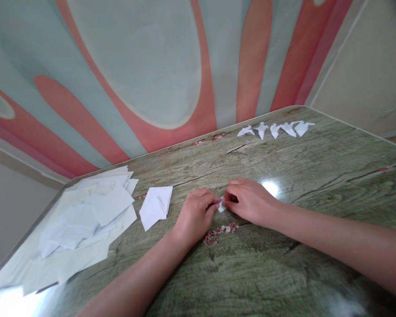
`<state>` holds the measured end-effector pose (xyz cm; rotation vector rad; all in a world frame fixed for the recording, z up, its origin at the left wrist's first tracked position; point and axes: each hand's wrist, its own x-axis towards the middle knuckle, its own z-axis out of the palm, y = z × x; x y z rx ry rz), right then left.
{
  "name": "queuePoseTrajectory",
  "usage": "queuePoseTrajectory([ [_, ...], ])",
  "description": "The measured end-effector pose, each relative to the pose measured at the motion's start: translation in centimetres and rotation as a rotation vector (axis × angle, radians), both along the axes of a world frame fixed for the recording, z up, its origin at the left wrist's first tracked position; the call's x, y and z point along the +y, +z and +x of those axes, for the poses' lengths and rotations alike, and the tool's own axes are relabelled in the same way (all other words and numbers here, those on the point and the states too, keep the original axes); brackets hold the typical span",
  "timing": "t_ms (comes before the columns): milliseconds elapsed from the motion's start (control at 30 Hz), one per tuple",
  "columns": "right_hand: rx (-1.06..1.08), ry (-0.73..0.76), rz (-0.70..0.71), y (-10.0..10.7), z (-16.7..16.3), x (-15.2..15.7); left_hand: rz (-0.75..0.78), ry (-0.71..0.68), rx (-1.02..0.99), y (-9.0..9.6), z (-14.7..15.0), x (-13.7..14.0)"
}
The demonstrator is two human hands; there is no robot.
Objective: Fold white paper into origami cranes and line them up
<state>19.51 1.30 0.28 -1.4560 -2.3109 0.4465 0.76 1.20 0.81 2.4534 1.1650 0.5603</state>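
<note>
A small folded piece of white paper (221, 204) is at the middle of the table, mostly covered by my fingers. My left hand (198, 211) pinches its left side between thumb and fingers. From the right, my right hand (246, 200) is closed on its other side, fingertips close to those of the left. How the paper is folded cannot be made out. Left of my left hand lies a short stack of white paper pieces (156, 204). Along the far edge stand several folded paper birds (262, 130) in a row.
A large, loose pile of white sheets (82, 215) spreads over the table's left end. The wood-grain table (300, 268) has printed flower patterns and glossy light reflections. Behind its far edge rises a wall with a pink and grey pattern (135, 61).
</note>
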Motion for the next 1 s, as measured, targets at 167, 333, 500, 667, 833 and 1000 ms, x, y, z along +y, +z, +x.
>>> queuePoseTrajectory([
  [167, 0.059, 0.000, -0.016, 0.0, 0.1, 0.1, 0.050, 0.002, 0.076, 0.2, 0.1, -0.1],
  [333, 0.111, 0.016, -0.066, -0.2, 0.6, 0.4, 0.056, 0.027, 0.117, 0.2, 0.1, -0.2],
  [500, 0.185, 0.040, -0.109, -0.1, 1.5, 0.8, 0.067, 0.035, 0.130, 0.1, -0.1, -0.5],
  [667, 0.206, 0.034, -0.097, -0.1, 2.1, 0.4, 0.060, 0.040, 0.063, -0.1, -0.2, -0.9],
  [833, 0.132, 0.019, -0.014, -0.6, 1.1, -0.5, 0.033, 0.014, 0.001, -0.4, -0.1, -1.2],
  [1000, 0.167, 0.006, -0.025, -0.9, 0.5, -0.6, -0.050, 0.062, -0.057, -0.6, 0.1, -1.1],
])
